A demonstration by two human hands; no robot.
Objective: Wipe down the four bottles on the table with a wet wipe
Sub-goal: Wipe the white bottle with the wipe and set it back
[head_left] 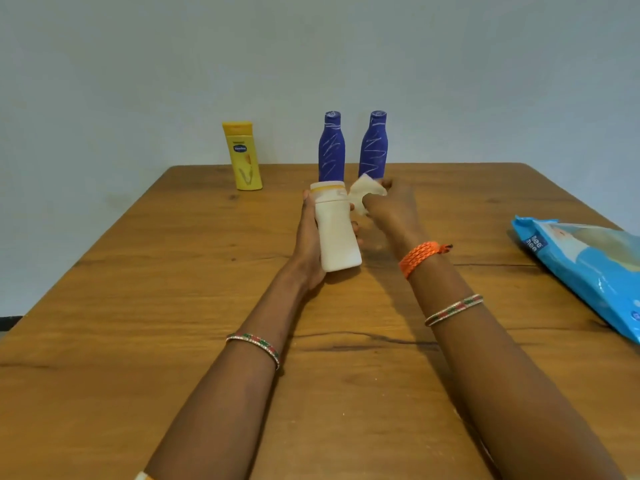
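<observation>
My left hand (308, 237) grips a white bottle (336, 230) with a yellow-banded cap, held tilted above the middle of the wooden table (138, 289). My right hand (391, 206) holds a crumpled wet wipe (365, 194) just right of the bottle's cap. Two blue bottles with white scribbles stand upright at the far edge, one (331, 147) behind the white bottle and one (374, 143) behind the wipe. A yellow bottle (244, 155) stands upright at the far left.
A blue pack of wet wipes (588, 268) lies at the table's right edge. A pale wall rises behind the far edge. Bangles and an orange wristband sit on my forearms.
</observation>
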